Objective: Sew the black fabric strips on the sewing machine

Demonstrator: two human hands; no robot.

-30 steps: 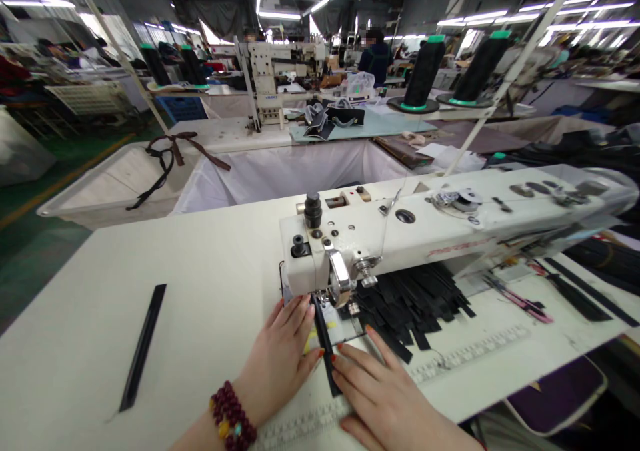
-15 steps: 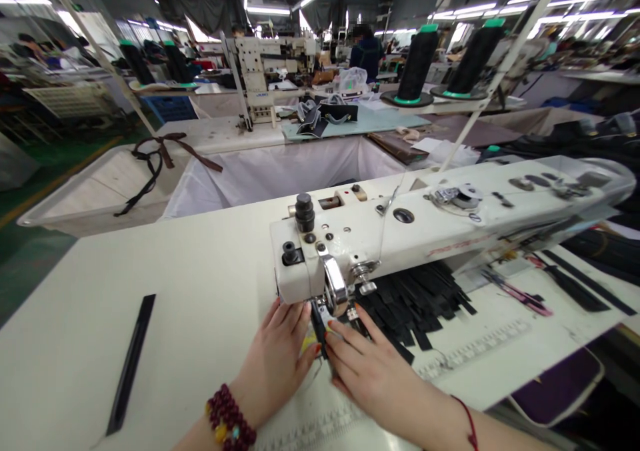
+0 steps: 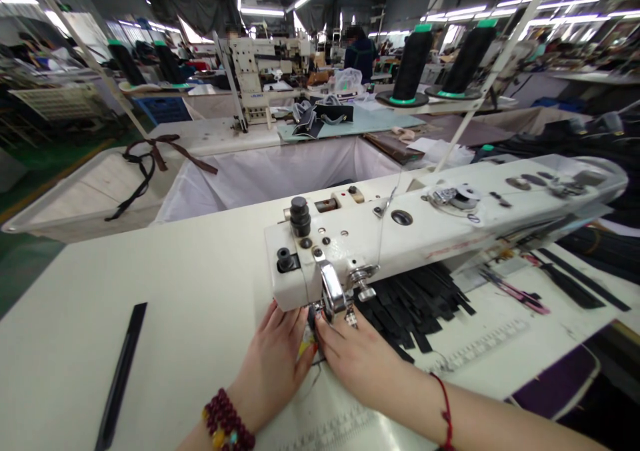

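A white sewing machine (image 3: 360,237) stands on the pale table, its head over my hands. My left hand (image 3: 280,351) lies palm down at the left of the needle area, its fingertips hidden under the machine head. Just right of the needle area my right hand (image 3: 350,351) rests with its fingertips at a short dark strip (image 3: 313,321), most of which the hands and the metal parts cover. Behind my right hand lies a pile of black strips (image 3: 420,301). A single black strip (image 3: 123,374) lies apart at the left.
Pink-handled snips (image 3: 520,294) and a black-handled tool (image 3: 575,286) lie at the right. A clear ruler (image 3: 490,344) is near the front edge. Behind are a white-lined bin (image 3: 270,171), thread cones (image 3: 413,67) and a person (image 3: 361,54).
My right hand has moved forward and slightly left, closer under the machine head. Less of the dark strip shows between my hands. The whole view has shifted slightly.
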